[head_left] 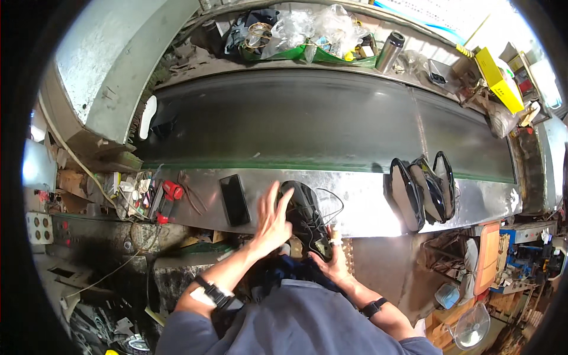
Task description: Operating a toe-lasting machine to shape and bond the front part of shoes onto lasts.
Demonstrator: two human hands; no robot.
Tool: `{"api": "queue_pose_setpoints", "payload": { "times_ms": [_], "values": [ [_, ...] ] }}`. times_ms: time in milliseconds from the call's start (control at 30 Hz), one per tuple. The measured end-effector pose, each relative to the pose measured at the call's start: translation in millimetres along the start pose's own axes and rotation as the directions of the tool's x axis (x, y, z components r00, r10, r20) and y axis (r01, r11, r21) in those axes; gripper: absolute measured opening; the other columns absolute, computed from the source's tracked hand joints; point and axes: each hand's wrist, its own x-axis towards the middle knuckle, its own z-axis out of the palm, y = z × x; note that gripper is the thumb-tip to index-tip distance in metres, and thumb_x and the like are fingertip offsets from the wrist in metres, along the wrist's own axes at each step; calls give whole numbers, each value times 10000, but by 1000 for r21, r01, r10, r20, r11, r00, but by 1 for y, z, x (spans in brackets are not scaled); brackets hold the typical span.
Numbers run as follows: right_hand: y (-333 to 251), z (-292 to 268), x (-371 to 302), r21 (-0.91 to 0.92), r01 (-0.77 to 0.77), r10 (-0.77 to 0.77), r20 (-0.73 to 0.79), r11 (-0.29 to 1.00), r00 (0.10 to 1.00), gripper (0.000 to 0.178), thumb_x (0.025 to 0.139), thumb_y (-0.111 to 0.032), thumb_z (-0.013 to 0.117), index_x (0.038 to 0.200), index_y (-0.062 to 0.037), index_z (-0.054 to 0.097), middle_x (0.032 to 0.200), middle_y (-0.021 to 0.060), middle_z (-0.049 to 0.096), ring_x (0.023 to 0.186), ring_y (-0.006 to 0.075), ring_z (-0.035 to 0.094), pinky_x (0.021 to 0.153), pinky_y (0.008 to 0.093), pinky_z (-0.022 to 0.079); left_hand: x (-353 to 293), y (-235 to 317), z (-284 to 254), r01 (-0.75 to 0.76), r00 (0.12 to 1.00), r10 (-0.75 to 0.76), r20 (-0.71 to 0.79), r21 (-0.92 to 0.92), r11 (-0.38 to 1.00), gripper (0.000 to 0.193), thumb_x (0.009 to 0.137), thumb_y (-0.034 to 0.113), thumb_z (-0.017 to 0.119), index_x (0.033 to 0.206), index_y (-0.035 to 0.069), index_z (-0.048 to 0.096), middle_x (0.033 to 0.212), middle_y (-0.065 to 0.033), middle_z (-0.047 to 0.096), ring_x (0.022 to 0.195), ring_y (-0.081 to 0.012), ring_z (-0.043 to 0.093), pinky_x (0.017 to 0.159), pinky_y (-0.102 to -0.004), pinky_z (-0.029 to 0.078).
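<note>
A black lace-up shoe [305, 208] lies at the near edge of the metal bench, straight ahead of me. Its thin dark lace loops out to the right. My right hand [335, 260] grips the near end of the shoe, thumb along its side. Something small and pale shows at that hand's fingers, too small to make out. My left hand [273, 220] is open at the shoe's left side, fingers spread toward its far end; whether they touch it I cannot tell. A black phone [235, 200] lies left of that hand.
Several dark shoes [407, 192] lean together on the metal ledge [361, 201] at right. Beyond runs a dark conveyor belt [296, 118], a white sole [148, 117] at its left end. Pliers [192, 195] and a red tool [171, 192] lie left. A steel flask [390, 50] stands at the back.
</note>
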Motion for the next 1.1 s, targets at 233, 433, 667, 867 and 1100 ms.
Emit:
{"api": "queue_pose_setpoints", "payload": {
  "times_ms": [233,433,667,867,1100],
  "values": [
    [-4,-7,6,18,65,-65,44,998,997,995,828,-145,849,1564,67,214,1549,326,356,1456,432,371,1183,425,336,-16,32,-38,151,972,-89,-218,289,945,894,785,123,692,1571,26,277,1594,-344,182,1496,-513,165,1180,-667,161],
    [17,-1,4,-47,80,-75,99,996,992,1007,817,-155,861,1566,53,222,1538,312,380,1441,423,398,1180,428,340,76,-2,52,665,746,-664,50,-39,745,906,724,588,812,1355,16,502,1403,-273,492,1287,-439,506,1034,-516,453],
    [5,-22,12,268,-53,-6,215,962,977,1128,798,-241,889,1586,45,136,1593,287,281,1464,362,364,1199,455,308,59,-25,47,626,726,-684,-68,-344,699,459,734,401,818,956,32,659,824,-168,721,795,-336,717,735,-448,552],
    [-75,-25,97,319,-233,158,243,919,957,882,948,-270,733,1576,-13,170,1585,260,284,1459,359,326,1175,521,317,-5,-4,-44,498,751,-599,-278,-357,790,368,774,313,831,893,27,633,711,-106,666,677,-193,665,652,-375,526],
    [-205,68,64,55,-793,186,960,607,210,801,1038,-451,570,1600,2,222,1511,160,479,1377,222,463,1141,360,374,-168,6,-168,481,482,-744,-463,-571,666,421,771,332,829,962,18,624,793,-180,694,741,-262,689,714,-394,535]
  ]
}}
